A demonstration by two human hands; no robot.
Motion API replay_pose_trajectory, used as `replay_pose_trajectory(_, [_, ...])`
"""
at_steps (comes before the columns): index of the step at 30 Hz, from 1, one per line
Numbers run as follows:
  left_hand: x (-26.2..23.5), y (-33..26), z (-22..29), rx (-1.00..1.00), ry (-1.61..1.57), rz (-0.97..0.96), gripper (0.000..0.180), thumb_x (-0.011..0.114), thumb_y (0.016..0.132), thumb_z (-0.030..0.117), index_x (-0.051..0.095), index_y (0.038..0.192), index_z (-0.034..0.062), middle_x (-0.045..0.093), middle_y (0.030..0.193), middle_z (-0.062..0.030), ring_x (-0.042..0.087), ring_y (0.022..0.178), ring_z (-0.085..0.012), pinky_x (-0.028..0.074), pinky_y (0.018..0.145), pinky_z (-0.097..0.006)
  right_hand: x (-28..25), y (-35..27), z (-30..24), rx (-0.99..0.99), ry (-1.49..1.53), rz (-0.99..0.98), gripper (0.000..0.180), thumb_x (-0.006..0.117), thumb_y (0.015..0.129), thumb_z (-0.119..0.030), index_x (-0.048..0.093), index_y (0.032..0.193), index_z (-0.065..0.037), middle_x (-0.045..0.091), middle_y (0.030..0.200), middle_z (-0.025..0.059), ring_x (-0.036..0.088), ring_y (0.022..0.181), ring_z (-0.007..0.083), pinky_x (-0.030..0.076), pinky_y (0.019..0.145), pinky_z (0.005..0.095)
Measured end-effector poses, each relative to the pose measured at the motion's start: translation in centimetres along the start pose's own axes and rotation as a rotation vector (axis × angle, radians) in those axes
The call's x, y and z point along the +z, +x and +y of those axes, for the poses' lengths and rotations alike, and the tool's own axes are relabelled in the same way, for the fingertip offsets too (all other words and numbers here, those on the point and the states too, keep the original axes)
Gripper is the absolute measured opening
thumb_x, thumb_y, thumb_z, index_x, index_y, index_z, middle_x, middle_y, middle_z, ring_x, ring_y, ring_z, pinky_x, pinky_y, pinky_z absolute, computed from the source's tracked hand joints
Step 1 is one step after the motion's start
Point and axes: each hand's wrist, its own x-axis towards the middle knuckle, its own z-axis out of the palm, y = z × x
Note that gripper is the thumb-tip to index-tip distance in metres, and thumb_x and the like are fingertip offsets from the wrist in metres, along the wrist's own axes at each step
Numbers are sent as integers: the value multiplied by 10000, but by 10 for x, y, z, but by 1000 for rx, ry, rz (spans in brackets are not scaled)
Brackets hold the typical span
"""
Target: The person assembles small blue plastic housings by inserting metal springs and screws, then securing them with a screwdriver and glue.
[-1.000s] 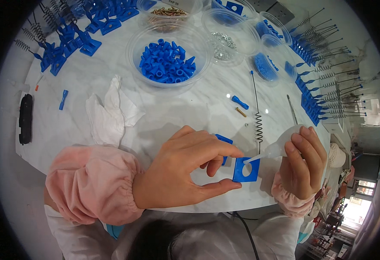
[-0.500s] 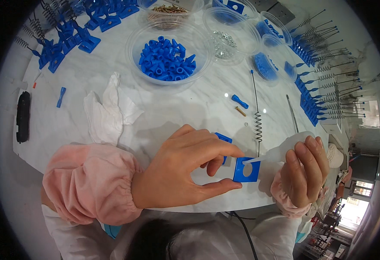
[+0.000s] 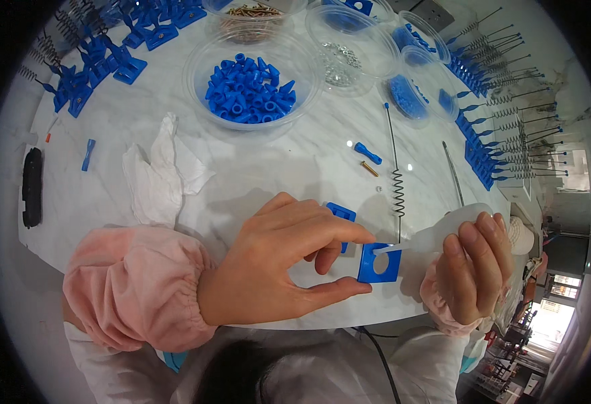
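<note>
Between thumb and index finger, my left hand (image 3: 268,266) pinches a small square blue plate (image 3: 392,268) with a round hole. My right hand (image 3: 474,273) is wrapped round a white squeeze bottle (image 3: 437,230) tipped on its side. The bottle's thin nozzle (image 3: 388,248) reaches across the upper part of the plate, by the hole. Partly hidden behind my left fingers, another blue part (image 3: 341,212) lies on the table. Beyond the plate lies a blue-tipped wire with a coiled spring (image 3: 398,195). Near it are a blue sleeve (image 3: 368,153), a brass screw (image 3: 369,169) and a tiny nut (image 3: 378,189).
Clear tubs hold blue cones (image 3: 248,91), brass screws (image 3: 252,20) and silvery nuts (image 3: 341,64). Assembled blue clips with springs stand at far left (image 3: 127,66) and right (image 3: 478,161). Crumpled tissue (image 3: 154,182), a black case (image 3: 32,187) and a thin metal rod (image 3: 454,172) lie around.
The whole view has shifted slightly, so the table things appear a little further left and up. Both hands keep their holds, with the nozzle still at the plate.
</note>
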Motion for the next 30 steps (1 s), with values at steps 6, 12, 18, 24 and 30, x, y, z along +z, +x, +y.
replay_pose_trajectory(6, [-2, 0, -1, 6, -14, -13, 488, 905, 646, 129, 701, 1089, 120, 547, 681, 57, 505, 633, -95, 341, 662, -275, -6, 3, -8, 73, -26, 37, 367, 811, 715, -139, 701, 1064, -118, 672, 1094, 75, 623, 1115, 292, 566, 931, 449])
replay_pose_trajectory(12, [-3, -2, 1, -5, -7, -10, 490, 910, 648, 141, 701, 1090, 118, 542, 675, 61, 497, 631, -90, 325, 670, -277, 1, 2, 1, 56, 71, 13, 302, 784, 747, -108, 699, 1035, -83, 676, 1062, 102, 633, 1094, 303, 566, 931, 449])
replay_pose_trajectory(18, [-3, -1, 0, -17, -9, -13, 496, 913, 643, 139, 705, 1093, 116, 529, 667, 62, 487, 626, -86, 323, 674, -277, 0, -1, -3, 44, 90, 75, 231, 752, 794, -105, 692, 1014, -69, 679, 1033, 105, 644, 1063, 297, 573, 917, 447])
replay_pose_trajectory(24, [-4, -1, 0, -18, -13, -15, 494, 911, 651, 138, 704, 1099, 121, 536, 673, 61, 491, 635, -88, 326, 675, -279, 1, -2, -6, 11, 37, 100, 238, 780, 779, -140, 685, 997, -130, 679, 1004, 45, 643, 1061, 261, 578, 913, 428])
replay_pose_trajectory(30, [-4, -2, -1, -6, -14, -22, 504, 909, 655, 135, 698, 1113, 125, 544, 680, 62, 496, 636, -89, 326, 674, -283, 5, -7, -7, -31, -44, 188, 241, 783, 775, -143, 691, 997, -156, 673, 990, 20, 646, 1052, 238, 581, 909, 420])
